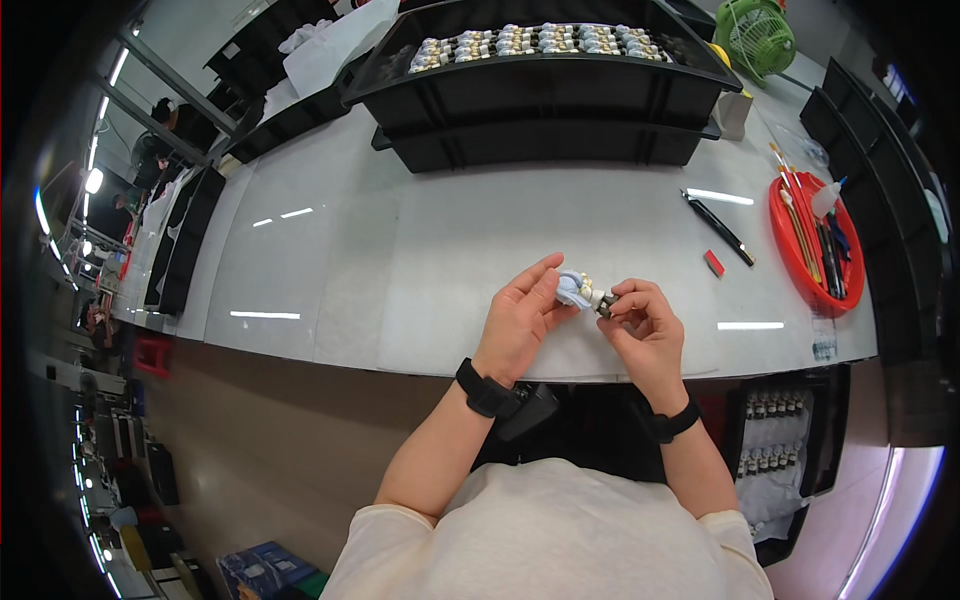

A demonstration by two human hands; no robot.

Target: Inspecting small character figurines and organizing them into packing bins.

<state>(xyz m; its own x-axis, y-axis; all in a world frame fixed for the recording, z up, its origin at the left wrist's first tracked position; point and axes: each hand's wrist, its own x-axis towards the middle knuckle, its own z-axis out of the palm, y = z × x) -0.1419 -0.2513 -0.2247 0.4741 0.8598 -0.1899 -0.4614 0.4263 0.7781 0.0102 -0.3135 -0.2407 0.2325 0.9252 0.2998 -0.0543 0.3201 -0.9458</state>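
Above the near edge of the white table, a small figurine (573,290) with a pale blue rounded part, cream details and a dark end lies sideways between my hands. My left hand (520,318) pinches its pale blue end between thumb and fingers. At the dark end, my right hand (647,326) has thumb and fingertips closed on it. The fingers cover parts of the figurine, so its finer shape is hidden. Each wrist wears a black band.
Stacked black crates (540,110) at the back hold rows of similar figurines (540,42). On the right lie a black pen (718,227), a red block (714,263) and a red basket (856,283) with brushes. A green fan (755,40) stands behind. Another crate (840,440) sits low right.
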